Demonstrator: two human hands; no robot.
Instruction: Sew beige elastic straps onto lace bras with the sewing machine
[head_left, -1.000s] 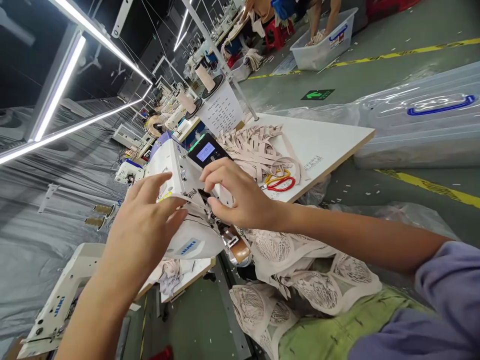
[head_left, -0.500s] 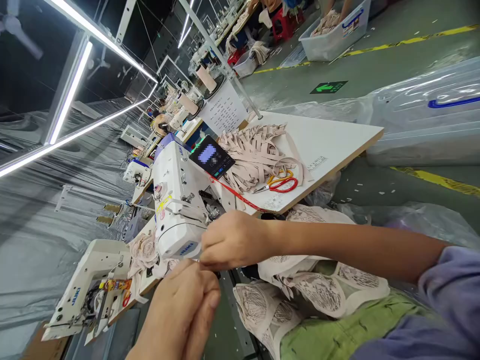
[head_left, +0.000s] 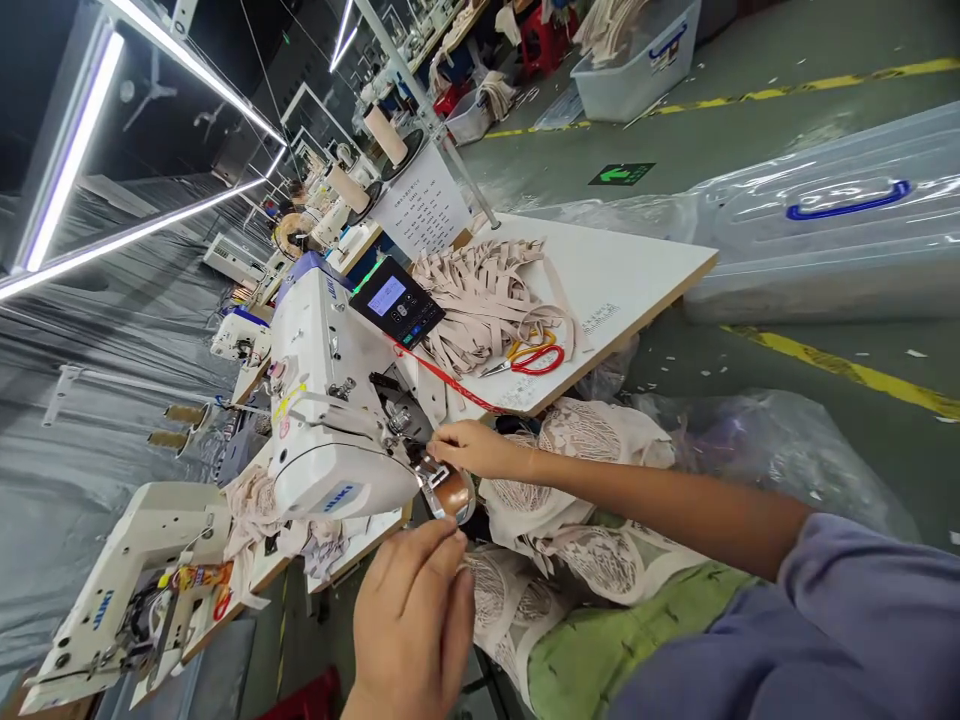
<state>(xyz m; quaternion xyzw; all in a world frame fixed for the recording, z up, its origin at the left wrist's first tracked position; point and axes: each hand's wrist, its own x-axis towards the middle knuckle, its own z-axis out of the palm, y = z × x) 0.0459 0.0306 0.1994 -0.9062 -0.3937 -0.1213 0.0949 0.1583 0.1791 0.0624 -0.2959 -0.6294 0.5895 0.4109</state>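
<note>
My right hand (head_left: pixel 476 450) is at the needle area of a white sewing machine (head_left: pixel 322 440), its fingertips pinched by the presser foot. Whatever is between them is too small to make out. Below it, my left hand (head_left: pixel 416 610) has its thumb and fingers pressed together beside the shiny rounded end of the machine bed (head_left: pixel 454 495). What it pinches, if anything, cannot be seen. Several beige lace bra pieces (head_left: pixel 592 440) lie by my right forearm and over the green cloth (head_left: pixel 622 625) on my lap.
A white tabletop (head_left: pixel 637 265) carries a heap of beige strips (head_left: pixel 480 290) and red-and-orange-handled scissors (head_left: pixel 536 358). A control panel (head_left: pixel 397 300) sits beside the machine. Another sewing machine (head_left: pixel 135 570) stands lower left. Clear plastic bins (head_left: pixel 810 270) stand on the floor at right.
My hands were close together in front of the machine head. They have come apart: the right is at the needle area, the left lower by the bed end. The view has shifted.
</note>
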